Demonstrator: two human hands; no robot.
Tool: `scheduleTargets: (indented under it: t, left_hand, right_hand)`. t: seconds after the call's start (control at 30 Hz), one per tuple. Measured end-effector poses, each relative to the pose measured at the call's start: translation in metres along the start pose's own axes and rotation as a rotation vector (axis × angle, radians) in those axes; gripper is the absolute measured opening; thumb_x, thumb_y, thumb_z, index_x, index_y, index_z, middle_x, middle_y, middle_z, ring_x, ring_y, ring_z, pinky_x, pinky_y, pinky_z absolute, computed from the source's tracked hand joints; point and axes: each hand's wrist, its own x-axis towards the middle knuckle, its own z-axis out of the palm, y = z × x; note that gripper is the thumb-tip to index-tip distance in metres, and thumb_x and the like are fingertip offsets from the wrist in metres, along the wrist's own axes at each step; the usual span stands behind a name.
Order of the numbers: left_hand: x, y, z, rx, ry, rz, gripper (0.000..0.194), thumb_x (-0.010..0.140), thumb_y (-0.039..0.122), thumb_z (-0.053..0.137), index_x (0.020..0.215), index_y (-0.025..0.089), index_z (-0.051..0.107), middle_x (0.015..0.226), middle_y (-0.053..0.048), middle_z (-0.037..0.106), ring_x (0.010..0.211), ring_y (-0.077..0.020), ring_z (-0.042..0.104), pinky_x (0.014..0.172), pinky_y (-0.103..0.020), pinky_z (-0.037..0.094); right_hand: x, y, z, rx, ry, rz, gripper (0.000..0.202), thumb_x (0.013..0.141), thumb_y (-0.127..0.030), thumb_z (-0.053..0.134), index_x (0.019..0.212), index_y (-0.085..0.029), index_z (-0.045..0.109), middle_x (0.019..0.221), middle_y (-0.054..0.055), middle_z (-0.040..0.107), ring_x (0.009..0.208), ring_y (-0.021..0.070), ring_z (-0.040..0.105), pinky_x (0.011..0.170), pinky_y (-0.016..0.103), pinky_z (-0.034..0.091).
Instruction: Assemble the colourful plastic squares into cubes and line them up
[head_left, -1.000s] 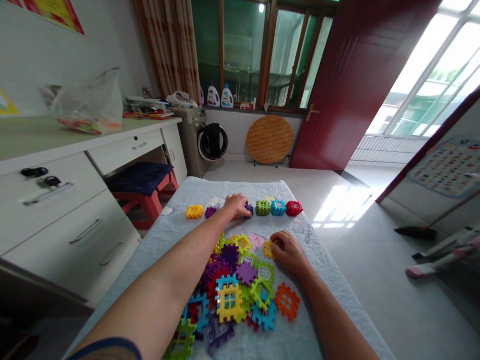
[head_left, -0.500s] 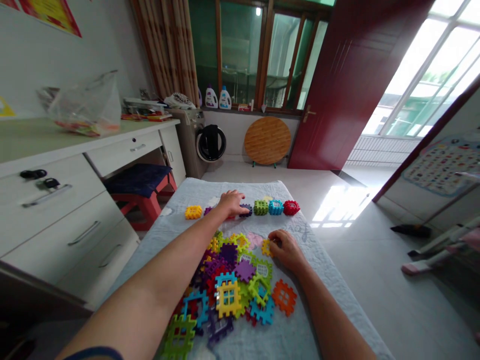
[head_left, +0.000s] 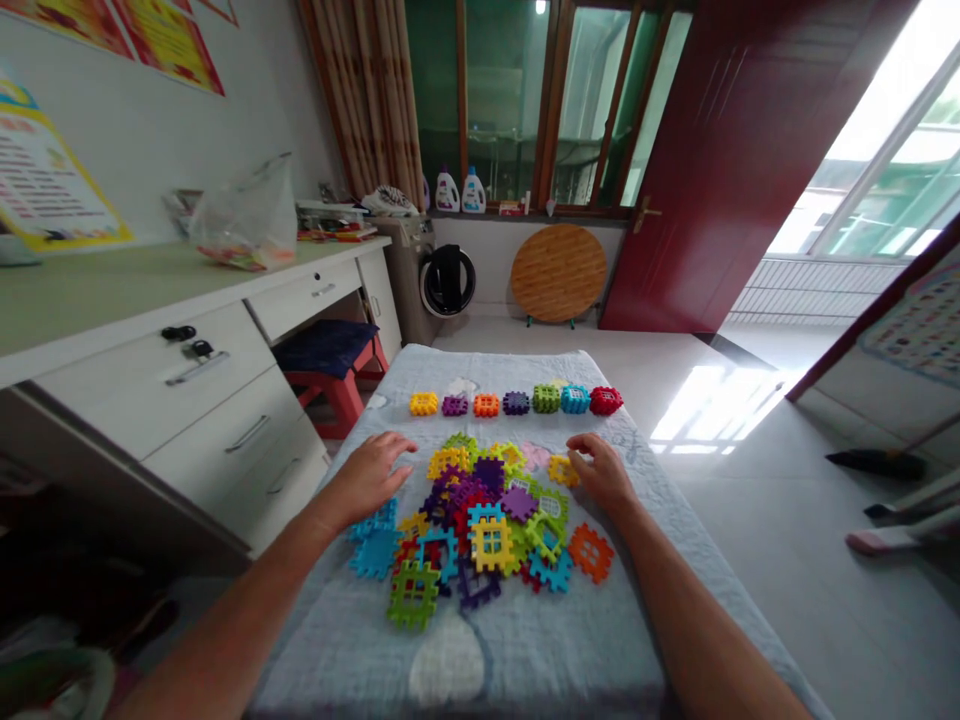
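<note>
My left hand (head_left: 375, 475) hovers at the left side of a loose pile of plastic interlocking squares, fingers apart and holding nothing. On the other side, my right hand (head_left: 602, 475) is beside a yellow interlocking square (head_left: 562, 471); its fingers are spread, and whether they touch the piece is hard to tell. Between both hands lies the mixed pile, with a yellow window square (head_left: 492, 545), a plain purple square (head_left: 519, 502) and a green window square (head_left: 413, 594). An orange window square (head_left: 591, 552) rests to the right.
Behind the pile runs a row of same-coloured stacks, from a yellow stack (head_left: 424, 403) to a red stack (head_left: 606, 401). A pale blue cloth (head_left: 570, 650) covers the table. A white desk (head_left: 225, 350) and a stool (head_left: 330, 350) stand left.
My left hand has drawn back from the row to the left of the pile, uncovering the orange and purple stacks. My right hand stays near the yellow square. The view has shifted left.
</note>
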Motion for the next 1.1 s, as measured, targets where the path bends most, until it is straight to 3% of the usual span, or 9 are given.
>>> scheduleTargets:
  t: [0.1,0.23,0.43,0.57,0.73,0.9,1.1]
  left_hand:
    - [-0.024,0.002,0.006,-0.111,0.036,-0.074,0.028,0.081,0.029,0.049,0.103,0.021,0.063,0.110,-0.008,0.063,0.107,-0.0240,0.056,0.098,-0.038,0.041]
    - [-0.028,0.023,0.008,-0.162,0.048,-0.037,0.026,0.084,0.027,0.046,0.103,0.020,0.062,0.110,-0.006,0.064,0.107,-0.0219,0.056,0.098,-0.037,0.042]
    - [0.008,0.064,0.006,-0.126,-0.001,0.152,0.025,0.084,0.019,0.047,0.102,0.019,0.064,0.110,-0.006,0.065,0.105,-0.0198,0.057,0.098,-0.034,0.041]
    - [0.040,0.079,0.020,0.013,-0.088,0.211,0.028,0.080,0.022,0.055,0.105,0.018,0.065,0.110,-0.007,0.066,0.103,-0.0216,0.057,0.095,-0.033,0.042]
    - [0.064,0.082,0.038,0.105,-0.196,0.180,0.027,0.073,0.023,0.060,0.099,0.020,0.068,0.100,-0.005,0.070,0.095,-0.0212,0.062,0.086,-0.028,0.045]
    - [0.076,0.078,0.041,0.118,-0.236,0.167,0.025,0.071,0.015,0.057,0.092,0.021,0.070,0.086,-0.002,0.072,0.081,-0.0175,0.064,0.071,-0.024,0.046]
    - [0.080,0.071,0.042,0.157,-0.215,0.199,0.018,0.073,0.014,0.055,0.081,0.020,0.071,0.086,-0.005,0.070,0.087,-0.0197,0.061,0.079,-0.027,0.045]
  right_hand:
    - [0.000,0.000,0.001,-0.007,-0.015,0.001,0.021,0.074,-0.028,0.048,0.082,-0.018,0.064,0.081,0.005,0.064,0.076,0.0180,0.055,0.074,0.031,0.043]
    - [0.000,0.000,0.003,-0.038,-0.062,0.002,0.022,0.070,-0.027,0.047,0.078,-0.016,0.065,0.075,0.004,0.062,0.066,0.0151,0.052,0.066,0.028,0.041]
    - [-0.001,-0.002,0.002,-0.055,-0.078,0.013,0.020,0.071,-0.027,0.049,0.078,-0.017,0.063,0.070,0.002,0.059,0.064,0.0146,0.050,0.063,0.027,0.039]
    - [0.000,0.000,0.001,-0.058,-0.106,0.026,0.018,0.072,-0.027,0.049,0.078,-0.017,0.063,0.069,0.002,0.059,0.065,0.0146,0.051,0.063,0.026,0.039]
    - [0.001,0.006,0.003,-0.051,-0.111,0.020,0.019,0.073,-0.026,0.049,0.080,-0.016,0.064,0.071,0.002,0.059,0.065,0.0143,0.052,0.063,0.026,0.039]
    - [0.001,0.006,0.003,-0.049,-0.107,0.019,0.020,0.072,-0.025,0.049,0.081,-0.016,0.064,0.071,0.002,0.060,0.066,0.0144,0.052,0.063,0.026,0.039]
    - [0.002,0.004,0.003,-0.056,-0.107,0.023,0.019,0.071,-0.024,0.049,0.079,-0.016,0.064,0.071,0.002,0.060,0.065,0.0142,0.052,0.063,0.026,0.038]
